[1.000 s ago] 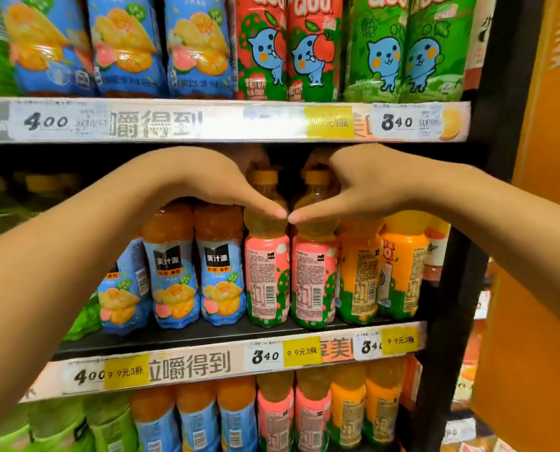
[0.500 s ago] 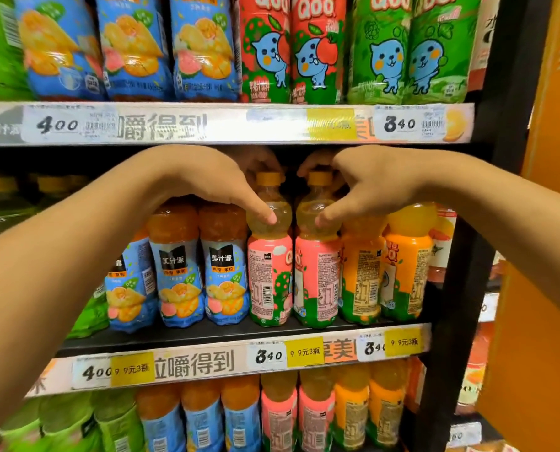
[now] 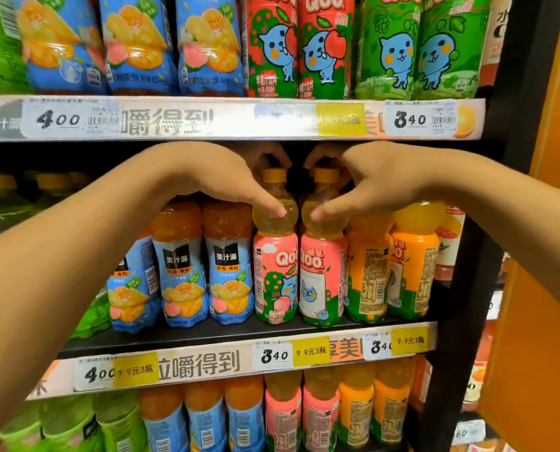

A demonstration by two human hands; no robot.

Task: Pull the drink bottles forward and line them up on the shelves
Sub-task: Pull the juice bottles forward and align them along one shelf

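Two hands on two pink-labelled bottles at the middle shelf.

At the centre of the frame our left hand (image 3: 226,184) curls its grip round the neck of the left pink bottle (image 3: 274,272), thumb pressed on its shoulder, fingers behind the yellow cap. Our right hand (image 3: 366,184) holds the right pink bottle (image 3: 322,275) the same way. The two bottles stand upright, touching, near the front of the middle shelf (image 3: 187,337), between the blue-labelled bottles (image 3: 207,275) on the left and the orange bottles (image 3: 389,272) on the right. A price strip (image 3: 207,363) runs along the shelf edge below.
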